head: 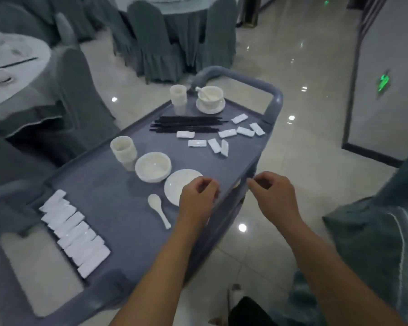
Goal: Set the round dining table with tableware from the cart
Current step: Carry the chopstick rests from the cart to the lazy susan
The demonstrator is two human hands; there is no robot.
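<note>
Hovering half-curled and empty over the cart (118, 208), left hand (198, 194) and right hand (272, 194) flank stacked bowls (153, 167).

On the grey cart (118, 208) lay white cups (123, 148), bowls (153, 167), a plate (178, 182), spoon (159, 211), black chopsticks (186, 124) and rests (226, 133).

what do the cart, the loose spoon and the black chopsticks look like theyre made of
Cart: likely moulded plastic, matte grey-blue, with rounded one-piece handles. Loose spoon: probably glazed ceramic or porcelain, white and glossy like the dishes; melamine is possible. Chopsticks: thin, black, dull; plastic or lacquered wood, too blurred to tell.
</note>
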